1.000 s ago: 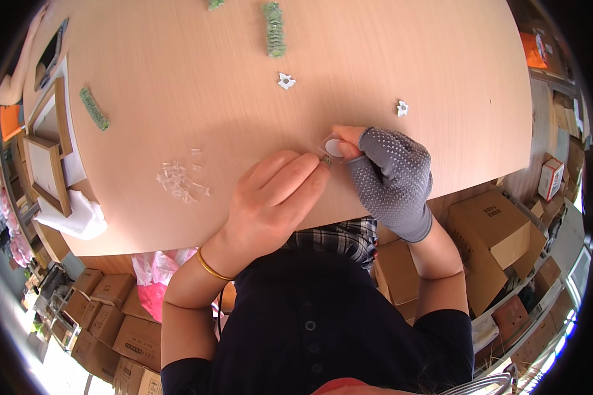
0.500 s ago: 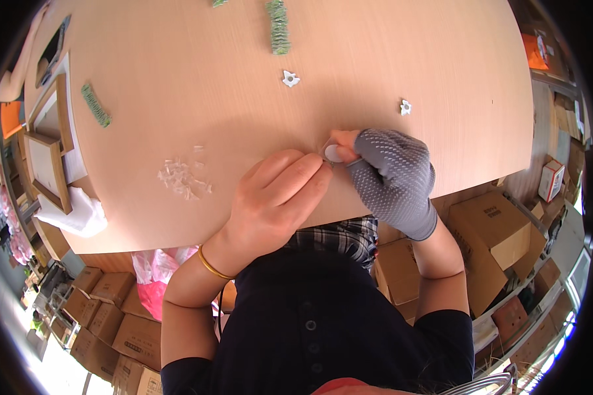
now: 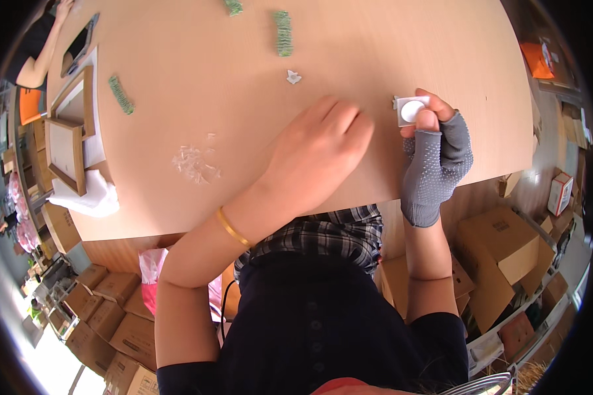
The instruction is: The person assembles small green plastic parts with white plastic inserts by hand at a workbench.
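My right hand (image 3: 437,148), in a grey dotted glove with bare fingertips, pinches a small white square piece (image 3: 402,118) with a round white disc on its face. Just behind that square, a small white star-shaped piece (image 3: 395,102) is mostly covered. My left hand (image 3: 319,155) is bare and slightly blurred over the table, left of the right hand. Its fingers curl closed with the tips turned down, hiding anything in them. Another white star-shaped piece (image 3: 294,77) lies farther off. Small clear plastic bits (image 3: 194,163) form a loose pile to the left.
Green ridged strips lie on the wooden table (image 3: 198,79): one at far centre (image 3: 283,33), one at left (image 3: 121,95). Wooden frames (image 3: 66,155) and white wrapping (image 3: 89,194) sit along the left edge. A co-worker's arm (image 3: 45,56) reaches in at upper left. Cardboard boxes (image 3: 500,243) stand below.
The right hand has moved right and away from the left hand, carrying the white square piece with it. My left hand has shifted right and farther over the table.
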`<state>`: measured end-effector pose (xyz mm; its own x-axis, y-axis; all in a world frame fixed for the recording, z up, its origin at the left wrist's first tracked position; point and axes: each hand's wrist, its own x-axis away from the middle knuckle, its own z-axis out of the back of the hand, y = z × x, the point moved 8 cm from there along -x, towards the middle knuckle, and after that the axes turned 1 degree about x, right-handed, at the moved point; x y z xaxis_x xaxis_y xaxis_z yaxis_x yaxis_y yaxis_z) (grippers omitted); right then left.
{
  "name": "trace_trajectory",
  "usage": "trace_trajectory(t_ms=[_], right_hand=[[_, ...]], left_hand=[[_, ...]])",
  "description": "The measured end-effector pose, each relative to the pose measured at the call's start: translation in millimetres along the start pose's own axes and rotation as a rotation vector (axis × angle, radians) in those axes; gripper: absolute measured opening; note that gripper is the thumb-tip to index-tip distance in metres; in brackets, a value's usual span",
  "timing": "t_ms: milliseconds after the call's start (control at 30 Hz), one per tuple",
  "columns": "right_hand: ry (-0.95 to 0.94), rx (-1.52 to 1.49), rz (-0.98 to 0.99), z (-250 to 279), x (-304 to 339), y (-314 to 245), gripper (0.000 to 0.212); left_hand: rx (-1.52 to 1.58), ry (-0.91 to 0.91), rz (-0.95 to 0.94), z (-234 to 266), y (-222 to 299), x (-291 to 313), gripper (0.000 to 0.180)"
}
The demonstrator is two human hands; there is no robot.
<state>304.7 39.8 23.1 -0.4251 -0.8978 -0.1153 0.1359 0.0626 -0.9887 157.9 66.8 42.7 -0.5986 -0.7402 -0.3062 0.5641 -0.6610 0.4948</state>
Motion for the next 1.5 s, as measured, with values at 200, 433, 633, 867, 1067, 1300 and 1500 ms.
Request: trace_trajectory(t_ms=[200, 433, 633, 867, 1067, 1300, 1500], right_hand=[[0.043, -0.025, 0.001, 4.5, 0.7, 2.8, 0.021], [-0.04, -0.051, -0.011, -5.0, -1.8, 0.5, 0.021], [-0.071, -0.015, -0.001, -9.2, -2.6, 4.8, 0.022], [-0.206, 0.116, 0.05, -19.1, -2.7, -0.8, 0.016], [-0.275, 0.319, 0.151, -34.8, 7.1, -6.5, 0.016], [-0.345, 0.419, 0.366, -52.3, 16.3, -14.3, 0.018], [-0.453, 0.467, 0.313, -57.9, 17.9, -11.7, 0.018]], left_hand=[[-0.071, 0.178, 0.051, 26.8, -31.0, 0.4, 0.024], [-0.118, 0.112, 0.167, 32.3, -52.3, 14.9, 0.019], [0.19, 0.161, 0.305, 31.0, -36.5, 35.7, 0.012], [0.199, 0.186, 0.401, 29.1, -46.8, 52.3, 0.013], [0.124, 0.095, 0.177, 31.7, -33.1, 47.2, 0.017], [0.137, 0.084, 0.101, 28.3, -21.4, 50.7, 0.02], [0.108, 0.087, -0.011, 27.2, -19.1, 55.3, 0.025]])
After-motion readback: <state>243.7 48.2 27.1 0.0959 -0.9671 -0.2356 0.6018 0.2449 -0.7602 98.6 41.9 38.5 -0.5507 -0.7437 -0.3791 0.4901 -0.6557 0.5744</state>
